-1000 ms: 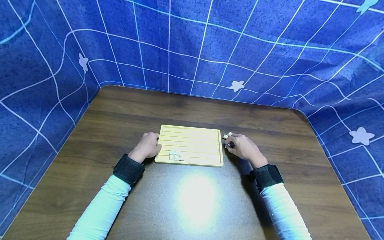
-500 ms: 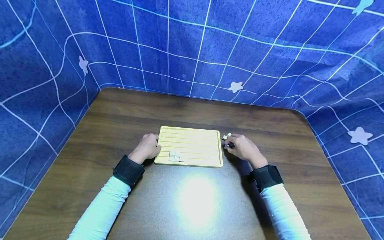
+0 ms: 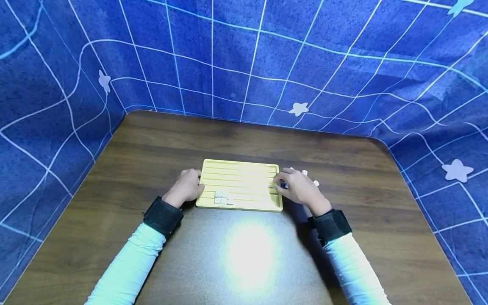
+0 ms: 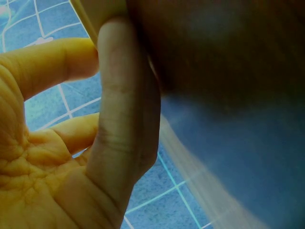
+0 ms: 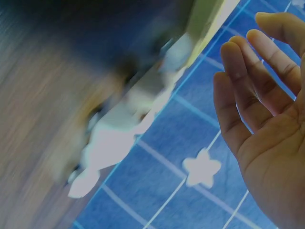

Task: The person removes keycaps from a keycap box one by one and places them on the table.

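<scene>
A shallow yellow tray (image 3: 240, 173) with parallel ridges lies on the table. My left hand (image 3: 184, 186) grips its left edge; in the left wrist view the thumb (image 4: 121, 90) and index finger (image 4: 66, 62) are at the yellow rim. At the tray's right edge, my right hand (image 3: 299, 186) has its thumb and index finger curved towards each other. Between them shows a small dark-blue patch, and I cannot tell whether it is a held tile. The right wrist view shows spread fingers (image 5: 255, 86) without a visible tile. Several small pale tiles (image 3: 222, 197) sit in the tray's front left.
More small white tiles (image 3: 304, 172) lie on the table around the right hand; the right wrist view shows them blurred in a row (image 5: 112, 140) beside the tray. The brown wooden table (image 3: 228, 140) ends at a blue curtain (image 3: 244, 55) with white lines and stars.
My right hand has moved left from the table onto the tray's right edge, uncovering white tiles behind it. My left hand keeps its grip on the tray.
</scene>
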A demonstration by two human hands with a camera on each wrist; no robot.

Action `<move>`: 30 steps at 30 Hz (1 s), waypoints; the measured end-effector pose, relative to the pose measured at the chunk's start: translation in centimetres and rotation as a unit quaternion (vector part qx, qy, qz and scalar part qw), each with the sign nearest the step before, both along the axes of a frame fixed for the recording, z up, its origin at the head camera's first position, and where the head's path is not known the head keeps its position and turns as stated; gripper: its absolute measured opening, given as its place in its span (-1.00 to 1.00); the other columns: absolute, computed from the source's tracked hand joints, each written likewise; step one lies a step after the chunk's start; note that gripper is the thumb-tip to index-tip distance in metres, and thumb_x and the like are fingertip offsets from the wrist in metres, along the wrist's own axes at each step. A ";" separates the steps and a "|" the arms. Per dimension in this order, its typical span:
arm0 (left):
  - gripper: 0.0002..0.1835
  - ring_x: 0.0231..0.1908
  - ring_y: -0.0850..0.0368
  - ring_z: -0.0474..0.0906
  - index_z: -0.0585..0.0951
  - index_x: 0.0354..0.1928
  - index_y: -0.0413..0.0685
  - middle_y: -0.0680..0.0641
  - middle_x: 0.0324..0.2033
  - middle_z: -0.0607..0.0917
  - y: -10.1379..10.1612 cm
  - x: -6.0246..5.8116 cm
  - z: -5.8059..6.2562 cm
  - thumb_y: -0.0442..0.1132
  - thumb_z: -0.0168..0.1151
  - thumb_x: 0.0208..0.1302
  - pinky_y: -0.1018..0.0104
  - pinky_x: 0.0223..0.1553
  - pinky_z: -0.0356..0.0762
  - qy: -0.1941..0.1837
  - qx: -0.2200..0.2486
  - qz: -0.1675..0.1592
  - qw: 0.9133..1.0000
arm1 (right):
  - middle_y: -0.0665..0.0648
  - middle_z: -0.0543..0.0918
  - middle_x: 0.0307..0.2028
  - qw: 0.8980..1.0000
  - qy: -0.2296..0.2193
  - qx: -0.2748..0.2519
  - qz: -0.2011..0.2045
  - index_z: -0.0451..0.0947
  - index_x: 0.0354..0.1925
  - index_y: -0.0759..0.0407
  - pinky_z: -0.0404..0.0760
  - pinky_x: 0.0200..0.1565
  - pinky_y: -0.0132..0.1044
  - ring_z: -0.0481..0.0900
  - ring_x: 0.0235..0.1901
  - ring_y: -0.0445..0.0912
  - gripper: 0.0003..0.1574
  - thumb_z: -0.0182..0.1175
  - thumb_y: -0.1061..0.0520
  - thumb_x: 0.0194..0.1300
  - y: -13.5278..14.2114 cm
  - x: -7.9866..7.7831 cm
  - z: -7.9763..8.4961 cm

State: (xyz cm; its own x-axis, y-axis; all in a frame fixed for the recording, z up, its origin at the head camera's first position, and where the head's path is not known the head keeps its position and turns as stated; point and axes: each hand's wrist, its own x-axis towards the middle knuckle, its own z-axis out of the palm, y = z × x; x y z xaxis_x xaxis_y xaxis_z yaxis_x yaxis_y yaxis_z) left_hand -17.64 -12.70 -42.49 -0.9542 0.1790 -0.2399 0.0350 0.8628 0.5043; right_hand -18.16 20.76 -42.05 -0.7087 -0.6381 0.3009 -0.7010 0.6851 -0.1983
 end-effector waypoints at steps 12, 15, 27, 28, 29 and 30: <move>-0.83 -0.50 0.01 0.31 0.50 -0.21 -0.29 -0.04 -0.60 0.33 0.0 -0.1 -0.2 -0.34 0.07 0.19 0.24 -0.46 0.28 0.008 -0.002 -0.003 1.000 | 0.06 0.64 -0.34 0.998 -0.007 -0.001 0.067 0.63 -0.31 0.12 0.62 -0.48 -0.23 0.54 -0.47 -0.19 -0.87 0.25 0.11 0.13 -5.2 0.9 0.3; -0.84 -0.51 0.01 0.31 0.50 -0.22 -0.28 -0.04 -0.60 0.33 0.0 -0.2 -0.2 -0.34 0.07 0.19 0.25 -0.48 0.26 0.008 -0.002 -0.002 1.000 | 0.05 0.64 -0.32 0.997 -0.016 0.002 0.077 0.63 -0.30 0.10 0.64 -0.40 -0.24 0.56 -0.40 -0.19 -0.87 0.23 0.10 0.16 -6.5 1.1 0.3; -0.93 -0.53 0.02 0.30 0.45 -0.42 -0.21 -0.01 -0.65 0.31 -0.1 -0.1 -0.2 -0.34 0.08 0.15 0.23 -0.46 0.27 0.031 -0.005 -0.011 0.999 | 0.07 0.62 -0.24 0.992 -0.047 0.001 0.114 0.63 -0.23 0.15 0.67 -0.26 -0.23 0.59 -0.33 -0.15 -0.79 0.25 0.10 0.15 -9.7 1.7 -0.1; -0.93 -0.53 0.02 0.30 0.45 -0.42 -0.21 -0.01 -0.65 0.31 -0.1 0.0 -0.2 -0.34 0.08 0.15 0.23 -0.46 0.28 0.031 -0.007 -0.012 0.999 | 0.06 0.62 -0.24 0.992 -0.048 0.002 0.118 0.63 -0.23 0.14 0.67 -0.24 -0.24 0.59 -0.32 -0.16 -0.79 0.25 0.09 0.15 -9.9 1.8 -0.2; -0.93 -0.52 0.02 0.31 0.45 -0.41 -0.21 -0.01 -0.65 0.31 -0.1 0.0 -0.2 -0.34 0.08 0.16 0.23 -0.45 0.28 0.030 -0.009 -0.012 0.999 | 0.06 0.62 -0.25 0.991 -0.048 0.002 0.121 0.63 -0.24 0.14 0.67 -0.24 -0.25 0.58 -0.32 -0.17 -0.80 0.25 0.09 0.15 -10.0 1.8 -0.3; -0.93 -0.53 0.02 0.30 0.45 -0.40 -0.21 -0.01 -0.64 0.31 0.0 0.0 -0.2 -0.33 0.08 0.16 0.23 -0.46 0.28 0.028 -0.010 -0.011 0.999 | 0.05 0.62 -0.25 0.991 -0.049 0.002 0.124 0.63 -0.25 0.13 0.67 -0.22 -0.25 0.58 -0.31 -0.18 -0.81 0.25 0.10 0.15 -10.1 1.9 -0.3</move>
State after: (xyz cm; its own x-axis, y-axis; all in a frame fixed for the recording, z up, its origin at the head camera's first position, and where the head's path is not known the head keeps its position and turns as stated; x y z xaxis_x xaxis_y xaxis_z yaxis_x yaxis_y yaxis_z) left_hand -17.64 -12.74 -42.67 -0.9620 0.1962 -0.1897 0.0821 0.8710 0.4843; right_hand -16.29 10.61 -42.38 -0.5558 -0.7971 0.2360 -0.8253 0.4949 -0.2721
